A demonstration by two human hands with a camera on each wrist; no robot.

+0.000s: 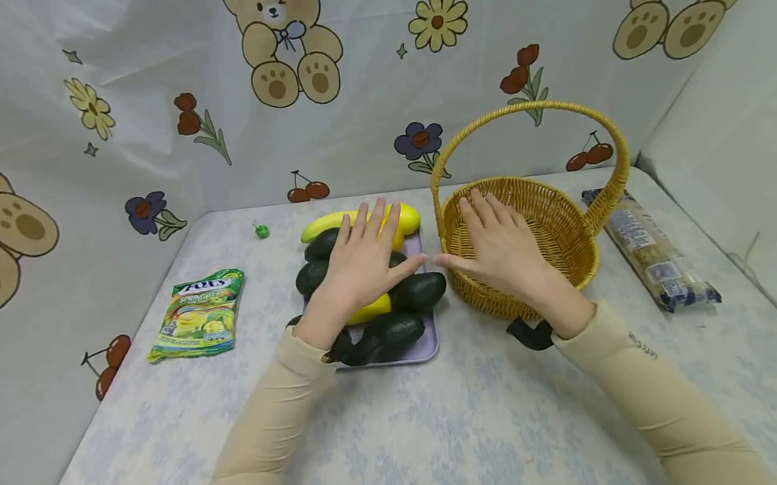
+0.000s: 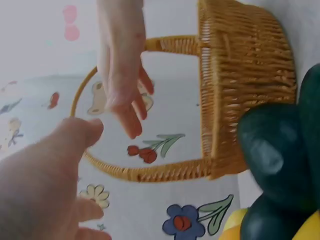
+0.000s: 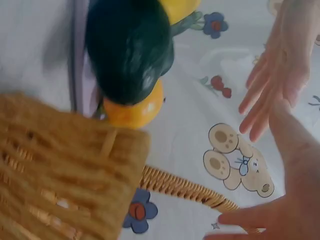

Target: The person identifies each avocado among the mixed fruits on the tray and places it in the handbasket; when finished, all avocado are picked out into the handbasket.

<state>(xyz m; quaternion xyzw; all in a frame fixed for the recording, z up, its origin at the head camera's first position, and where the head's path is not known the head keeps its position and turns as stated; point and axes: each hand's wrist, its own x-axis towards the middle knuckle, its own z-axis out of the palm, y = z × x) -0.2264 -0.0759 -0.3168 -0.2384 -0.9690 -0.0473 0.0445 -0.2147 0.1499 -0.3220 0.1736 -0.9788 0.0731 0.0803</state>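
My left hand (image 1: pixel 365 265) is spread flat, palm down, above a lilac tray (image 1: pixel 430 342) of produce, hiding part of it. Several dark green, avocado-like fruits (image 1: pixel 419 292) lie on the tray with yellow pieces, one long and banana-like (image 1: pixel 321 226). My right hand (image 1: pixel 507 254), fingers also straight, hovers over the near left part of a wicker basket (image 1: pixel 556 217) with a tall arched handle. The thumbs come close together between tray and basket. Neither hand holds anything. In the right wrist view, an orange fruit (image 3: pixel 135 109) shows under a dark green one (image 3: pixel 129 50).
A green and yellow Fox's candy bag (image 1: pixel 200 316) lies to the left. Behind it is a tiny green object (image 1: pixel 262 230). Right of the basket lies a long clear packet (image 1: pixel 655 250) with blue ends. A patterned cloth (image 1: pixel 375 117) hangs behind the table.
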